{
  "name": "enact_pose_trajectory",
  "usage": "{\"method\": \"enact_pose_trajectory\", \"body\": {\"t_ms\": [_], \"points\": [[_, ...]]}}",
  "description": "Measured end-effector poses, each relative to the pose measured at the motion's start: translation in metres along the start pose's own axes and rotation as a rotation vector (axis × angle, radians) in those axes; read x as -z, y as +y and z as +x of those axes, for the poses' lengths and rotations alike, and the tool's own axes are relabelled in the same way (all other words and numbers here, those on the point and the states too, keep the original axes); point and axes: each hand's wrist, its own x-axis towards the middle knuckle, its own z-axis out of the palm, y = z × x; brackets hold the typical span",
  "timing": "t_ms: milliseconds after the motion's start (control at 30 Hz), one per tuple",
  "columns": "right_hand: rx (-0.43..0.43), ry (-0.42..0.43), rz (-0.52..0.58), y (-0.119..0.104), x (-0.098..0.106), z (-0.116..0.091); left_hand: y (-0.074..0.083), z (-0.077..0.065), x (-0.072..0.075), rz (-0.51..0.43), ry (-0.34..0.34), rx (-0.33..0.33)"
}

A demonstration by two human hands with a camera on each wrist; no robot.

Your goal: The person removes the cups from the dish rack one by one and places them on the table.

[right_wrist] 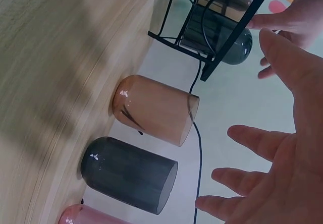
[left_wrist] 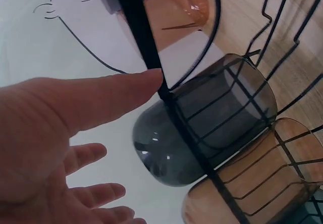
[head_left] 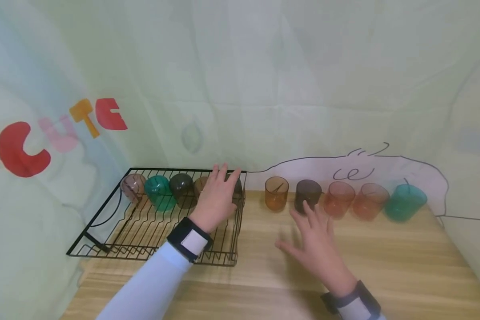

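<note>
Left grip: spread wide, holding nothing
Right grip: likewise
Rack: inverted cups, likely for draining
Table: upright cups, far right, probably for easy reach

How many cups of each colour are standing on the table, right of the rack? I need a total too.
Amber cup: 1
Dark grey cup: 1
Pink cups: 2
Teal cup: 1
Total: 5
</note>
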Motion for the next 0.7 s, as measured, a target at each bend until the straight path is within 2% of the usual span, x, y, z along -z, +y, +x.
{"method": "enact_pose_trajectory", "body": {"t_ms": [500,700], "points": [[0.017,-0.025,-0.010,-0.004,-0.005,-0.001,-0.006,0.006,-0.010,-0.005,-0.064,0.040],[0.008,-0.028,-0.003,-0.004,-0.007,-0.001,-0.006,0.009,-0.015,0.019,-0.086,0.031]]}}
